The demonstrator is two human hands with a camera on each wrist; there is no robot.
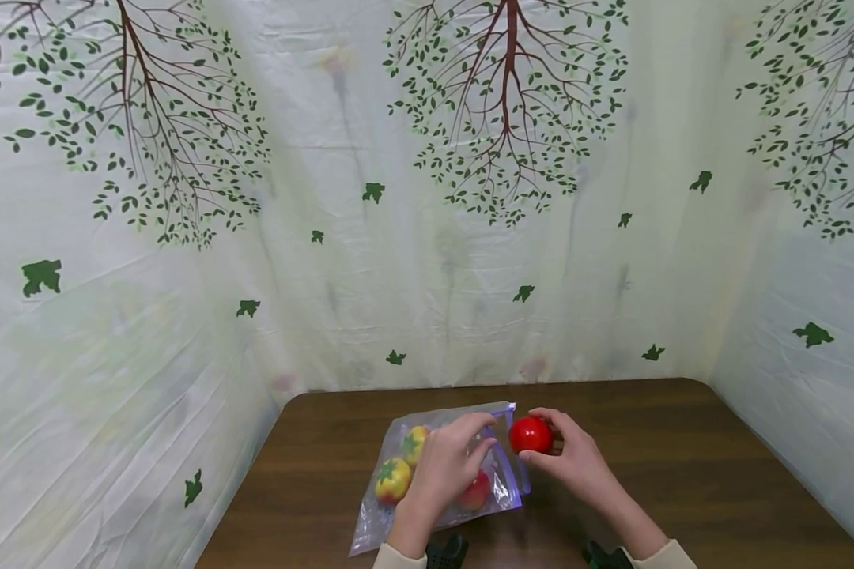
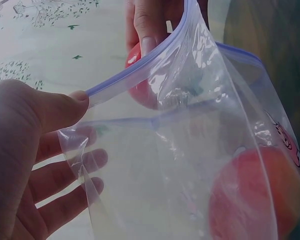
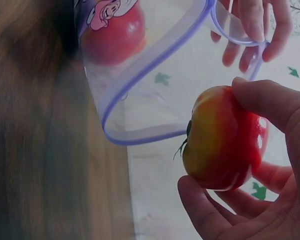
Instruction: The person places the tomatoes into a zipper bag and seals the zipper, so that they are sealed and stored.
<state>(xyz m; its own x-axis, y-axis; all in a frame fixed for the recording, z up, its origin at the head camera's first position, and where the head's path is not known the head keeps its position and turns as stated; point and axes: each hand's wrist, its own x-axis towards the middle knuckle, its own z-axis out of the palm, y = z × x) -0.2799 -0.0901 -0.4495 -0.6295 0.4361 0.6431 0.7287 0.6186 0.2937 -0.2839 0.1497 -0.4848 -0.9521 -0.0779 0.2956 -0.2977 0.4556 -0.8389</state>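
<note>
My right hand [image 1: 576,460] holds a glossy red tomato [image 1: 530,435] between thumb and fingers, just right of the bag's mouth. The right wrist view shows yellow on one side of this tomato [image 3: 225,140] and a green stem. A clear zip bag [image 1: 372,521] with a purple-blue rim lies on the table, its mouth partly spread. My left hand [image 1: 444,466] grips the bag's rim at the mouth; its thumb [image 2: 65,107] is on the zip edge. Inside the bag are yellow-red tomatoes [image 1: 393,480] and a reddish round fruit [image 2: 255,195], partly covered by the left hand in the head view.
The brown wooden table [image 1: 683,458] extends around the bag. Behind it hangs a pale curtain [image 1: 441,316] printed with trees and green leaves, and it also encloses both sides. Dark wrist devices [image 1: 447,551] sit by the cream sleeves.
</note>
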